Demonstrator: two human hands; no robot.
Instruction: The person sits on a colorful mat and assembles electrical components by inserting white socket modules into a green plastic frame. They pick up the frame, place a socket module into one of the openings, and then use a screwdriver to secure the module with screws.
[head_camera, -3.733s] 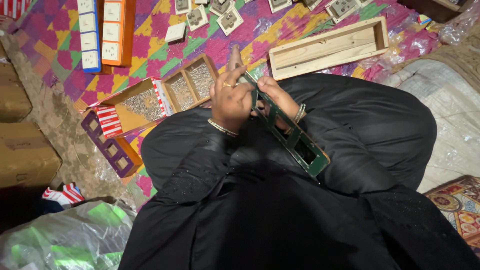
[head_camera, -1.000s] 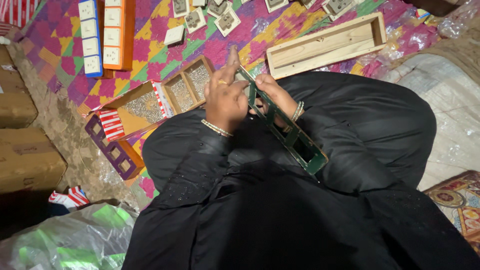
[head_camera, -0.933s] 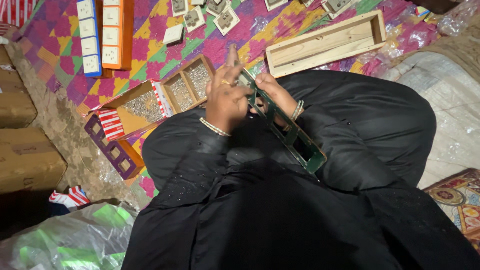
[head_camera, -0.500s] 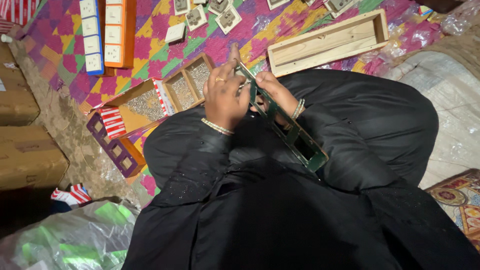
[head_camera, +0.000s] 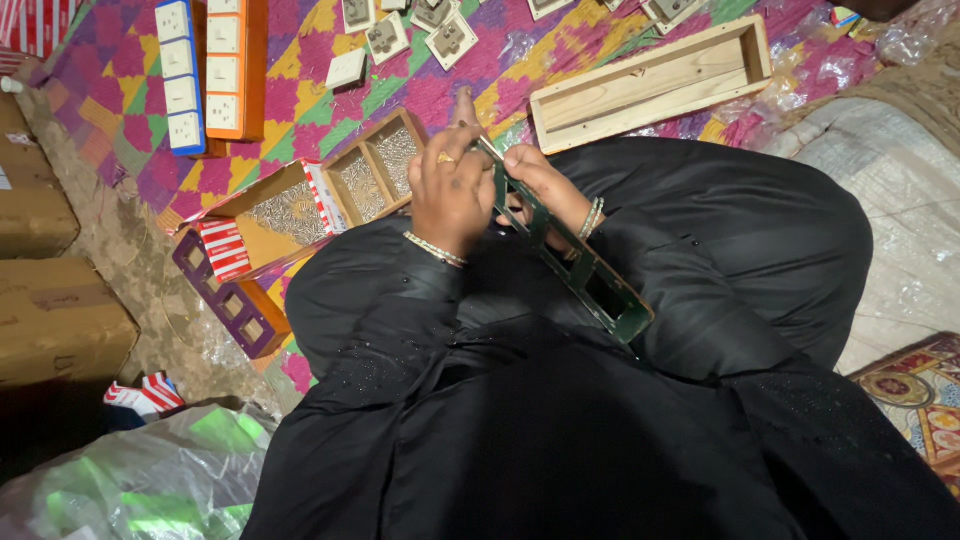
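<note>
— What have your hands got?

— A long green frame (head_camera: 575, 265), resting slantwise across my lap. My right hand (head_camera: 535, 185) grips its upper end from beneath, and my left hand (head_camera: 450, 190) is laid over that same end, fingers curled on it. The two hands are close together.

— What lies around you?

— A wooden tray (head_camera: 385, 165) of screws just beyond my left hand, a long wooden box (head_camera: 650, 85) past my right, on a patterned mat (head_camera: 300, 95).
</note>
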